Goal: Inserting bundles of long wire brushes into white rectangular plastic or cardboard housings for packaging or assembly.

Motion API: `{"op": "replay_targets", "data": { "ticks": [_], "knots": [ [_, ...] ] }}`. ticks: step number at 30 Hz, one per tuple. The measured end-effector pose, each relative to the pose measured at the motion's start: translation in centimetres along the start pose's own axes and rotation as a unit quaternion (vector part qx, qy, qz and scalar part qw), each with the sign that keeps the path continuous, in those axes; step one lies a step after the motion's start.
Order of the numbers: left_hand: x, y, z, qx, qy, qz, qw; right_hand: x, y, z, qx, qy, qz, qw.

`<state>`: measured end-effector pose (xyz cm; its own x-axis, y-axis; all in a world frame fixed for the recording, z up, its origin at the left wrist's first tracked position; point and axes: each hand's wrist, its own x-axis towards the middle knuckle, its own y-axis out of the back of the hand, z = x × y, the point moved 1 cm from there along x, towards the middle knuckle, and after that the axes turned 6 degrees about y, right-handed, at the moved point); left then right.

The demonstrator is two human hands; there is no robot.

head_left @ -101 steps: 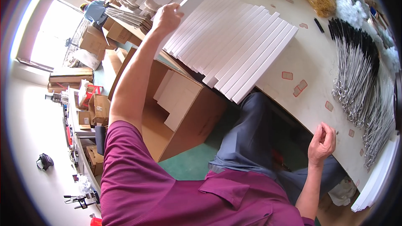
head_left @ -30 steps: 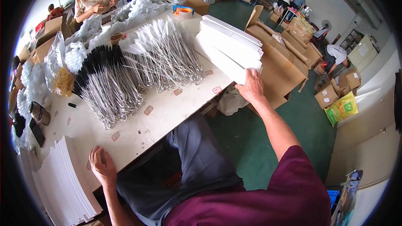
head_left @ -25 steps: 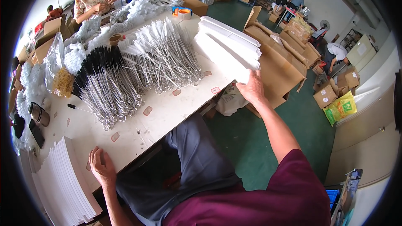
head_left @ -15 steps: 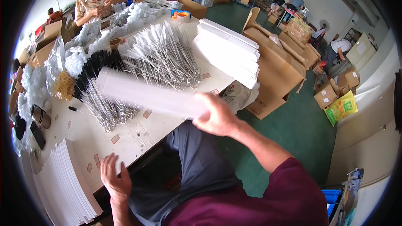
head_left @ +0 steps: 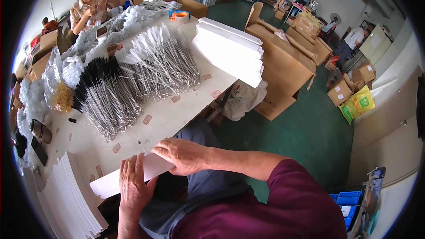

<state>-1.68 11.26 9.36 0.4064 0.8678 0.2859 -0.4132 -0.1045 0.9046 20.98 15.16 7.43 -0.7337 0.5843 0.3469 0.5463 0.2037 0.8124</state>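
Observation:
A long, narrow white paper box (head_left: 107, 184) lies slantwise over the table's near edge, held between both hands. My left hand (head_left: 134, 185) is closed across its middle, fingers on top and thumb on the near side. At its right end, my right hand (head_left: 188, 155) grips it between fingers and thumb. Left of my left hand is a stack of white flat boxes (head_left: 71, 199) like it. Beyond the hands lie bundles of wire brushes, one with black bristles (head_left: 106, 106) and one with white bristles (head_left: 164, 62). The undersides of both hands are hidden.
A second white box stack (head_left: 230, 48) overhangs the table's right edge. Past it stand an open brown carton (head_left: 279, 71) and a white bag (head_left: 243, 99). A flask (head_left: 40, 130), a phone (head_left: 39, 150) and a tape roll (head_left: 180, 17) are on the table (head_left: 177, 115). A co-worker (head_left: 90, 6) sits opposite.
My right hand has brought the box from above the brushes toward me, down and to the left. My left hand, empty before, has taken hold of it too.

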Motion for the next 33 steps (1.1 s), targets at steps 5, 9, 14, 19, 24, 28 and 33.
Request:
{"op": "replay_targets", "data": {
  "ticks": [5, 9, 14, 19, 24, 28, 33],
  "knots": [
    [0.5, 0.2, 0.5, -0.017, 0.051, -0.064, 0.996, 1.0, -1.3, -0.1, -0.032, 0.023, -0.009, 0.999],
    [-1.0, -0.2, -0.8, 0.029, 0.108, -0.040, 0.993, 1.8, -0.4, -1.3, -0.053, 0.038, 0.095, 0.993],
    [-0.3, -0.3, -1.2, 0.042, 0.072, 0.005, 0.997, 0.2, -0.6, -1.4, -0.096, -0.047, 0.137, 0.985],
    [-1.2, -0.8, -1.5, 0.067, 0.106, 0.003, 0.992, 0.8, -1.8, -1.5, -0.087, -0.068, 0.154, 0.982],
    [-1.0, -1.2, -1.5, 0.077, 0.100, -0.001, 0.992, 0.7, -3.9, -1.4, -0.063, -0.102, 0.113, 0.986],
    [-0.8, -1.8, -1.8, 0.066, 0.076, 0.015, 0.995, 0.4, -4.9, -1.9, 0.093, -0.190, 0.162, 0.964],
    [-2.0, -2.4, -2.8, 0.067, 0.080, 0.021, 0.994, 0.7, -7.1, 0.0, 0.196, -0.186, 0.226, 0.936]
  ]
}}
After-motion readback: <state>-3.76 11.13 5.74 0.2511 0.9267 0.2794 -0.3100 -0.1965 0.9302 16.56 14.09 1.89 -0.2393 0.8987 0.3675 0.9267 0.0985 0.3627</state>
